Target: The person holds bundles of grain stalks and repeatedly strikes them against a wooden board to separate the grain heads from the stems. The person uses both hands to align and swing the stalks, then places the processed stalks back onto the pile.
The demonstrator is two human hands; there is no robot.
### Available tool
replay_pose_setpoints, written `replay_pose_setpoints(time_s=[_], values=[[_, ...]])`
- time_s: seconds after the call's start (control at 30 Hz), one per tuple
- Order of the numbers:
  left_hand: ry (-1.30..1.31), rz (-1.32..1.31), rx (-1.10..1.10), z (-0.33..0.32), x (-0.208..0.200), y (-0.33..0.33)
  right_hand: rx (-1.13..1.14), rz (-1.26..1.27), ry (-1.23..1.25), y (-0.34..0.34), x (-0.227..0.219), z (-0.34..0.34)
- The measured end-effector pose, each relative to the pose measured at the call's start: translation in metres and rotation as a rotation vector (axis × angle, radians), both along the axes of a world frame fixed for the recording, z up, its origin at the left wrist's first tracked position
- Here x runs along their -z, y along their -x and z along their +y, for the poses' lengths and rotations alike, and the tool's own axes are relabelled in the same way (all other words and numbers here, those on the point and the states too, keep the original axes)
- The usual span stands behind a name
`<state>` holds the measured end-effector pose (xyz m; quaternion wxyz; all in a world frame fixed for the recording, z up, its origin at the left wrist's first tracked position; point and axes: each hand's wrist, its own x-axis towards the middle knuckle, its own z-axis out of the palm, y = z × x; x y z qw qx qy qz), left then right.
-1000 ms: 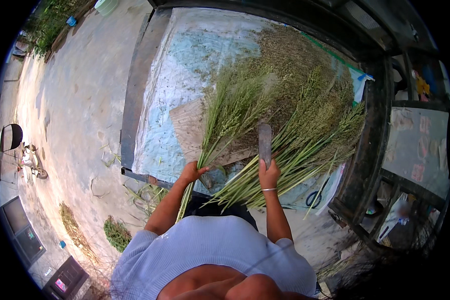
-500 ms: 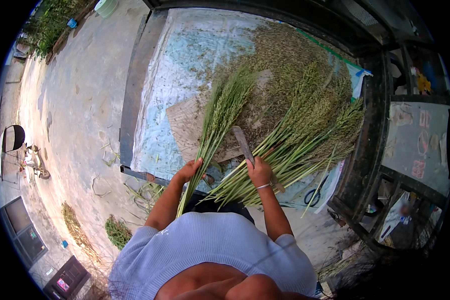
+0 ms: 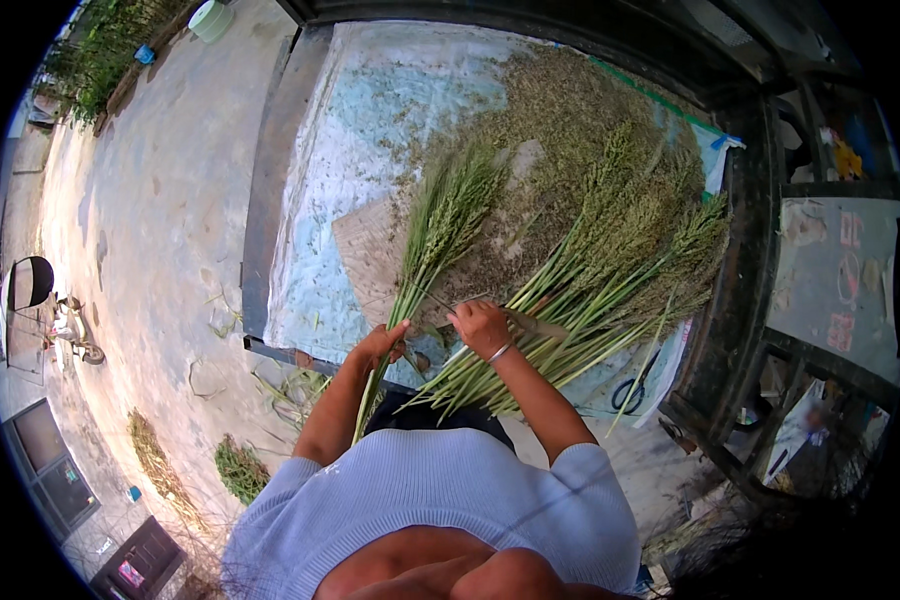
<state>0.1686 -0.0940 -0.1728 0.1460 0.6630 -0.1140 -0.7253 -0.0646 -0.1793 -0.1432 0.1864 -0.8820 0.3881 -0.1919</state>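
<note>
My left hand (image 3: 378,345) is closed round the lower stems of a bundle of green grain stalks (image 3: 435,240), whose seed heads fan out upward over the sheet. To its right, my right hand (image 3: 480,328) grips a flat, brownish knife-like tool (image 3: 538,325). One end sticks out to the right of the fist, while a thin part points left toward the bundle's stems; whether it touches them I cannot tell. A larger pile of cut grain stalks (image 3: 610,250) lies just beyond and right of my right hand, heads pointing far right.
Loose seed heads and grain (image 3: 560,100) cover much of the pale blue sheet (image 3: 370,90). Under the held bundle lies a brown board (image 3: 365,250). Dark-handled scissors (image 3: 627,395) rest at the near right. A dark metal frame (image 3: 745,290) borders the right side.
My right hand has moved a little left, toward the bundle. The tool has turned from pointing up to lying nearly sideways. My left hand keeps its hold almost in place.
</note>
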Motion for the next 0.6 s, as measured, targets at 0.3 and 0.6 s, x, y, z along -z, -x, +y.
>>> replay_pose_setpoints(time_s=[0.3,0.6], values=[[-0.230,0.805,-0.185,0.022,0.005,-0.014,0.080,0.351,0.102,0.008,0.092,-0.142],[-0.194,0.649,-0.141,0.040,0.022,-0.025,0.329,0.225,0.135,0.005,0.027,-0.144]])
